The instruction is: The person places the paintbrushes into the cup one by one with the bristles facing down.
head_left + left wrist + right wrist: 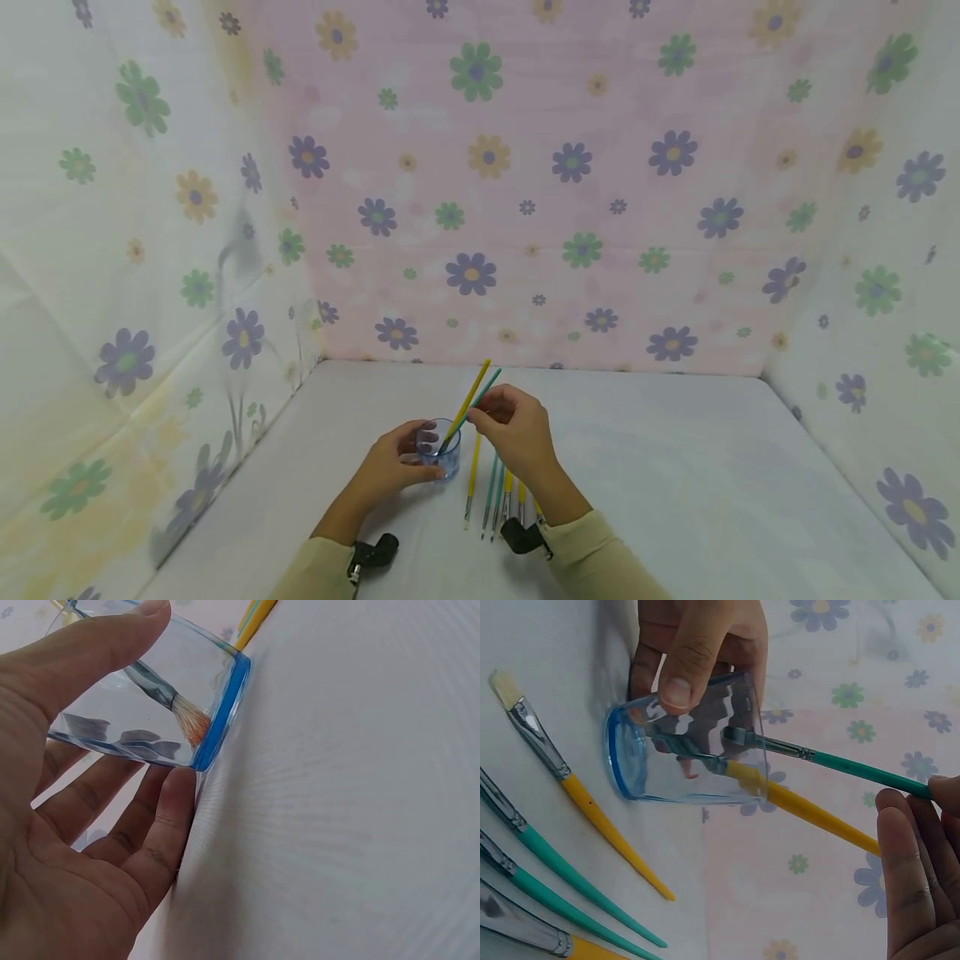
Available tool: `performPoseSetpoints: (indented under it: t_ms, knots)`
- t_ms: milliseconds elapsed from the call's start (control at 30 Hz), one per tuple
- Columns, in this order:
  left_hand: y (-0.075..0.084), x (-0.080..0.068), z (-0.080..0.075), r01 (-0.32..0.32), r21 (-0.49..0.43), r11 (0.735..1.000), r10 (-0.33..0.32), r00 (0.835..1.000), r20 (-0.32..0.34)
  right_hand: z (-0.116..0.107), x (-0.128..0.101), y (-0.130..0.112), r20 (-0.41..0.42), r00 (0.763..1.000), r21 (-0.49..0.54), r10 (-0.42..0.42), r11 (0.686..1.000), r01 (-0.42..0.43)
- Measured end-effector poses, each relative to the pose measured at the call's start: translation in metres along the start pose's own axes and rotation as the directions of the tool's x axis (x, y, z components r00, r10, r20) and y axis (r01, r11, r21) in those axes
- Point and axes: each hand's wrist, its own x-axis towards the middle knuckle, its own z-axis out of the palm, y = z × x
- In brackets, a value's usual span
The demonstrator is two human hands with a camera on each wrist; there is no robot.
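Enclosed on three sides by flowered cloth walls (pixel 525 192): pink at the back, whitish at either side. Below, plain white tabletop (pixel 675 467), evenly and softly lit.

Table (pixel 712 467) right lies free; loose brushes (pixel 495 496) seemingly crowd beside glass (pixel 442 454).

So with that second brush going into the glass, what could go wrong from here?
The glass cup is small and already holds a leaning yellow brush; the long handles might tip it if the left hand loosens its grip. The green brush in the right hand has its tip at the rim and could catch there. The spare brushes lie under the right wrist and could scatter.
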Motion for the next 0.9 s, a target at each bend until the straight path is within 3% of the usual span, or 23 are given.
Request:
performPoseSetpoints:
  t_ms: [467,900]
  knots:
    - [0.001,-0.001,-0.001,0.008,-0.009,1.000,-0.008,1.000,0.001,0.016,0.000,0.018,0.035,0.996,-0.079,0.080,0.994,-0.077]
    - [0.001,-0.001,-0.001,0.007,-0.007,1.000,-0.007,1.000,0.014,0.020,-0.003,0.022,0.056,0.989,-0.032,0.139,0.990,-0.138]
